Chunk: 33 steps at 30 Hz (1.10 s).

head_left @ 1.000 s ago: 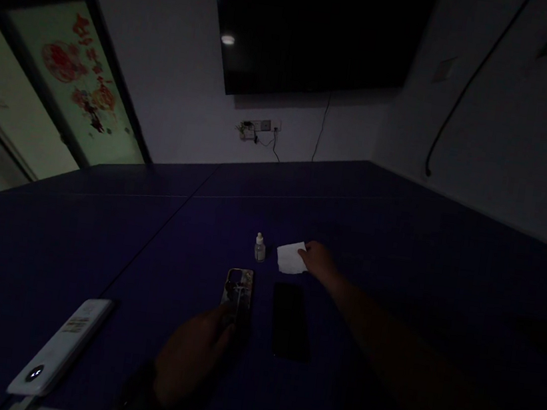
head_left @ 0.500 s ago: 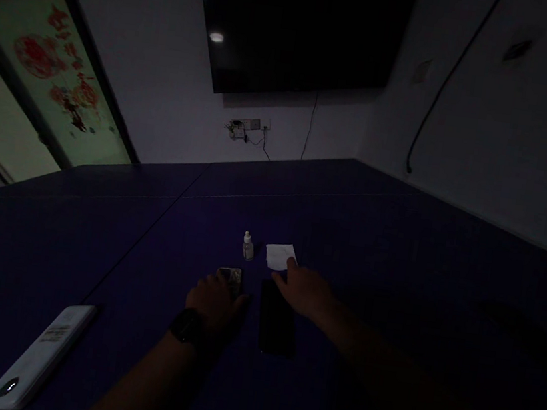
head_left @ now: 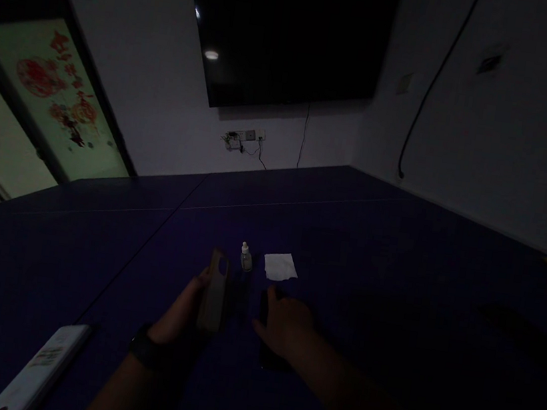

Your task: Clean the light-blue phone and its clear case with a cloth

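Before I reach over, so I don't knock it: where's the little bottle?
In the head view, slightly left of centre, the bottle stands left of the white sheet, right of the phone case.

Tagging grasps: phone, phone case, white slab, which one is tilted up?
The phone case, tilted up in the left hand; the dark phone lies under the right hand, the white slab lies untouched.

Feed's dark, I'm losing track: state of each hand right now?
Left hand: closed, holding the phone case.
Right hand: over the dark phone; whether its grip is closed cannot be told.
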Motion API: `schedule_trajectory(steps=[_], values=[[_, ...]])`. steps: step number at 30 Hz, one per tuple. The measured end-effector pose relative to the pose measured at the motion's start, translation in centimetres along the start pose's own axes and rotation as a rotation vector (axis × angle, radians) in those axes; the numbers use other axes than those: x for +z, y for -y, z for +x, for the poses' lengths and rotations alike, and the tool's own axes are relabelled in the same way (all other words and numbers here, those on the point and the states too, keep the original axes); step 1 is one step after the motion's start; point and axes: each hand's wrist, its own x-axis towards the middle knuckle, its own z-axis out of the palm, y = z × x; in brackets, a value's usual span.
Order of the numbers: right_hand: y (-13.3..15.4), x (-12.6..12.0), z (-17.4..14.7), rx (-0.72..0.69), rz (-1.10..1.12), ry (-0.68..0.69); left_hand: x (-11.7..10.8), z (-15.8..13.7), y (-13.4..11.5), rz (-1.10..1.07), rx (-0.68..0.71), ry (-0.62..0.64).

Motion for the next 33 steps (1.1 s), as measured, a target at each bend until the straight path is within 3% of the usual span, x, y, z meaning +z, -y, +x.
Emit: schedule_trajectory(steps=[2,4,11,12,15,18,27,30,33], values=[[0.0,0.1,0.2,-0.001,0.018,-0.002,0.2,-0.3,0.2,-0.289,-0.117,0.045],[0.0,0.2,0.2,-0.001,0.04,-0.015,0.5,-0.4,0.8,-0.417,-0.142,0.068],[-2.9,-0.4,-0.4,-0.028,0.212,-0.049,1.2,0.0,2.9,-0.597,-0.143,0.057],[-3.8,-0.6,-0.2,-0.045,0.296,-0.045,1.2,-0.1,2.8,-0.61,-0.145,0.057],[-6.4,-1.2,1.0,-0.084,1.062,-0.021,1.5,-0.3,2.1,-0.639,-0.104,0.049],[-7.7,-1.5,2.1,-0.064,1.255,-0.033,2.1,-0.3,1.3,-0.679,-0.027,0.049],[-7.4,-0.2,2.0,-0.013,1.501,-0.044,5.0,0.8,2.9,-0.8,-0.071,0.075],[-7.0,0.5,2.1,-0.02,1.534,-0.033,5.8,0.9,3.9,-0.725,-0.095,0.065],[-6.1,1.3,2.0,-0.08,1.497,-0.063,6.8,0.9,4.6,-0.627,-0.027,-0.011]])
